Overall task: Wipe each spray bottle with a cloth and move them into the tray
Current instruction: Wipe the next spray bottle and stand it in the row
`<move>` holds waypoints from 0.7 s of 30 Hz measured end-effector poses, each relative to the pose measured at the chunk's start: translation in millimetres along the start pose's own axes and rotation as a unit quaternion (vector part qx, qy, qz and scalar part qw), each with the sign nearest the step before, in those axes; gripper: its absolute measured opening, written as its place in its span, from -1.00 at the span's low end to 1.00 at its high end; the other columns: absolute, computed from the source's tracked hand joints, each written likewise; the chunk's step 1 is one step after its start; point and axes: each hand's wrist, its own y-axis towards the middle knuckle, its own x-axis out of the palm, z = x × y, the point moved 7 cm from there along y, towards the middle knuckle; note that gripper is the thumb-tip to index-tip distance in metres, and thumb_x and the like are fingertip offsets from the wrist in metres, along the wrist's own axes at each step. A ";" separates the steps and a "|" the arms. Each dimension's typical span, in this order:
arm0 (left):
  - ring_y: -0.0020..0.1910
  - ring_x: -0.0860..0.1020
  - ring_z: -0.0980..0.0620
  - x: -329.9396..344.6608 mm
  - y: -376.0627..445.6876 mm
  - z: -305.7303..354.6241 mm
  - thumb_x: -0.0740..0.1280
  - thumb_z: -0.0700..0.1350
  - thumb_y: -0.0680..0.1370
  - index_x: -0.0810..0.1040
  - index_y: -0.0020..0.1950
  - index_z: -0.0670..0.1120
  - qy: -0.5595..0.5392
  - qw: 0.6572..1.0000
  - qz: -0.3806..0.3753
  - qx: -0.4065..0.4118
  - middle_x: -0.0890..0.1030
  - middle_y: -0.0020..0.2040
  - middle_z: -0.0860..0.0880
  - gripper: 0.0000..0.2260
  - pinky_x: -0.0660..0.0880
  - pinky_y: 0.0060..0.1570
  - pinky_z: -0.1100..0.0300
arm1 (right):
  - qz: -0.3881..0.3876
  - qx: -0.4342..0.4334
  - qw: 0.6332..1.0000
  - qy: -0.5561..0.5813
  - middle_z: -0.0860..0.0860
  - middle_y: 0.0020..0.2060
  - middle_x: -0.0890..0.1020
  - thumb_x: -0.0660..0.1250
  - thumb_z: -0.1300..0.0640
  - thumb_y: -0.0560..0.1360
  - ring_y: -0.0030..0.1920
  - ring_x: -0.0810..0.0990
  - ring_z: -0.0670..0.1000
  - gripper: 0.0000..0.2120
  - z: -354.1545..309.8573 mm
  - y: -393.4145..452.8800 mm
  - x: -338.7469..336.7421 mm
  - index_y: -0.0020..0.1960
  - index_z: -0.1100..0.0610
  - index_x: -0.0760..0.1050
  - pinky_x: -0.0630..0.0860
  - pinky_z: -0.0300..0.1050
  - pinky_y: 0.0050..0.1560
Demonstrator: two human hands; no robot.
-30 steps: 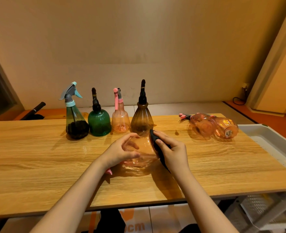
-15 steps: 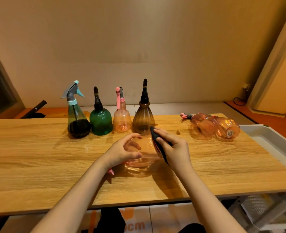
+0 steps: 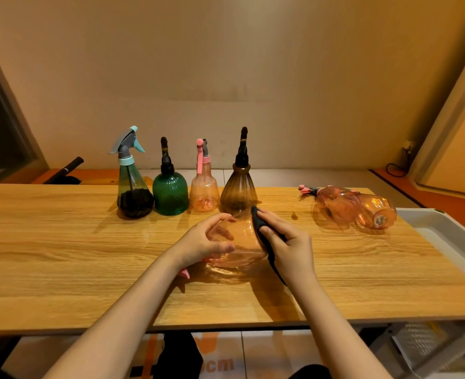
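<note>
**Mid-wipe, slippery bottle**

Here I see my left hand (image 3: 208, 242) cupping the orange bottle (image 3: 242, 242) just above the table (image 3: 62, 255) while my right hand (image 3: 286, 244) pinches the dark cloth (image 3: 258, 225) against it. Thin plastic could squirt free and topple the brown bottle (image 3: 238, 190) behind. Only "cm" reads, below the table edge.

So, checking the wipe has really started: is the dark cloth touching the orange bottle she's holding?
Touching. The head view shows the right hand pressing the dark cloth flat against the orange bottle, with no gap.
</note>
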 end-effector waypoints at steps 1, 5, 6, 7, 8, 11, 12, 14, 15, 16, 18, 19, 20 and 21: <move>0.15 0.56 -0.05 -0.3 0.0 0.8 0.49 0.33 0.08 0.40 0.21 0.18 0.001 1.000 -0.001 0.000 0.56 0.09 -0.08 -0.25 0.59 0.00 0.10 | -0.004 -0.022 1.000 -0.011 -0.21 0.07 0.53 0.33 0.41 0.44 0.16 0.45 -0.34 -0.57 -6.1 -2.3 0.8 0.13 -0.05 0.48 0.33 -0.48 0.17; 0.09 0.58 0.03 1.7 0.6 -1.1 0.51 0.29 0.09 0.43 0.19 0.19 0.012 1.000 -0.006 0.003 0.58 0.06 -0.03 -0.29 0.57 -0.04 0.20 | 0.015 -0.060 0.998 -0.027 -0.25 0.08 0.54 0.35 0.42 0.41 0.16 0.46 -0.36 -0.51 0.7 -25.9 -7.7 0.09 -0.14 0.50 0.36 -0.45 0.17; 0.08 0.58 0.06 2.1 0.6 -2.6 0.49 0.24 0.12 0.43 0.19 0.20 0.019 1.000 -0.006 0.001 0.58 0.06 -0.01 -0.34 0.57 -0.02 0.21 | 0.026 -0.048 0.998 -0.019 -0.26 0.06 0.55 0.35 0.43 0.41 0.16 0.47 -0.34 -0.51 7.1 -32.0 -10.7 0.07 -0.15 0.51 0.37 -0.42 0.18; 0.07 0.58 0.09 2.9 0.7 -2.5 0.48 0.22 0.13 0.43 0.18 0.21 0.025 1.000 -0.007 0.001 0.58 0.06 0.01 -0.36 0.56 -0.01 0.23 | 0.037 -0.022 0.999 -0.002 -0.25 0.04 0.57 0.35 0.42 0.42 0.15 0.49 -0.32 -0.52 14.3 -35.7 -13.5 0.05 -0.16 0.52 0.39 -0.38 0.20; 0.07 0.58 0.12 3.1 0.5 -1.8 0.49 0.24 0.12 0.44 0.19 0.22 0.029 1.000 -0.008 0.003 0.58 0.06 0.02 -0.34 0.56 -0.02 0.25 | 0.047 0.015 0.999 0.021 -0.24 0.03 0.59 0.34 0.41 0.43 0.15 0.51 -0.28 -0.54 21.8 -35.4 -14.6 0.02 -0.16 0.54 0.41 -0.32 0.22; 0.06 0.58 0.11 3.8 0.8 -0.9 0.50 0.33 0.06 0.44 0.20 0.20 0.031 0.999 -0.009 0.004 0.58 0.06 0.02 -0.26 0.54 -0.06 0.28 | 0.065 0.098 0.991 0.061 -0.13 0.01 0.62 0.33 0.37 0.46 0.14 0.54 -0.15 -0.65 33.5 -20.6 -13.0 0.03 -0.07 0.56 0.44 -0.17 0.24; 0.06 0.58 0.11 4.8 0.0 -0.2 0.49 0.29 0.09 0.43 0.20 0.20 0.030 0.999 -0.010 0.004 0.58 0.06 0.01 -0.30 0.54 -0.05 0.27 | 0.065 0.098 0.991 0.059 -0.11 0.01 0.62 0.33 0.37 0.46 0.13 0.55 -0.15 -0.66 30.3 -14.6 -11.3 0.05 -0.05 0.55 0.44 -0.19 0.24; 0.06 0.58 0.14 6.8 -1.2 1.2 0.47 0.23 0.15 0.42 0.19 0.21 0.034 0.999 -0.013 0.006 0.57 0.07 0.02 -0.37 0.54 -0.02 0.27 | 0.050 0.069 0.995 0.051 -0.14 0.01 0.61 0.33 0.38 0.46 0.11 0.54 -0.24 -0.63 15.9 -7.1 -6.9 0.04 -0.08 0.54 0.42 -0.33 0.20; 0.06 0.58 0.16 7.0 -1.7 1.2 0.46 0.22 0.16 0.42 0.19 0.21 0.038 0.999 -0.012 0.006 0.57 0.06 0.02 -0.39 0.54 -0.02 0.28 | 0.038 0.047 0.997 0.044 -0.17 0.01 0.60 0.33 0.40 0.45 0.10 0.52 -0.30 -0.60 8.5 -7.1 -5.8 0.03 -0.10 0.53 0.40 -0.40 0.18; 0.06 0.57 0.17 6.9 -1.5 0.8 0.47 0.21 0.17 0.41 0.18 0.22 0.043 0.999 -0.010 0.005 0.58 0.06 0.02 -0.39 0.53 -0.03 0.30 | 0.026 0.027 0.999 0.033 -0.20 0.02 0.58 0.33 0.41 0.44 0.11 0.50 -0.34 -0.58 3.5 -9.5 -6.0 0.03 -0.11 0.53 0.38 -0.44 0.17; 0.07 0.56 0.16 6.5 -0.8 0.3 0.54 0.12 0.22 0.40 0.17 0.23 0.054 0.998 -0.012 0.000 0.57 0.06 0.02 -0.42 0.52 -0.03 0.34 | 0.001 0.002 1.000 -0.001 -0.23 0.04 0.56 0.34 0.41 0.42 0.15 0.46 -0.37 -0.56 3.2 -18.4 -8.8 0.04 -0.12 0.53 0.35 -0.47 0.17; 0.07 0.55 0.16 6.2 0.1 0.2 0.57 0.03 0.27 0.40 0.16 0.24 0.064 0.998 -0.013 -0.001 0.57 0.06 0.03 -0.45 0.51 -0.03 0.36 | -0.006 0.004 1.000 -0.013 -0.23 0.04 0.56 0.35 0.42 0.42 0.15 0.46 -0.36 -0.55 8.0 -23.3 -11.5 0.02 -0.14 0.54 0.34 -0.48 0.17; 0.08 0.55 0.15 5.7 1.3 0.2 0.57 -0.05 0.33 0.39 0.15 0.25 0.074 0.997 -0.012 -0.001 0.56 0.07 0.06 -0.48 0.49 -0.04 0.38 | -0.007 0.015 1.000 -0.015 -0.23 0.02 0.57 0.35 0.42 0.41 0.14 0.48 -0.35 -0.55 14.7 -27.3 -14.7 0.00 -0.15 0.54 0.35 -0.48 0.15; 0.09 0.54 0.13 4.7 2.7 0.1 0.55 -0.11 0.37 0.38 0.15 0.26 0.082 0.997 -0.009 -0.002 0.54 0.07 0.08 -0.49 0.48 -0.04 0.39 | 0.000 0.033 0.999 -0.008 -0.23 0.00 0.59 0.35 0.43 0.42 0.11 0.50 -0.33 -0.55 21.8 -30.2 -18.5 -0.02 -0.14 0.56 0.37 -0.48 0.12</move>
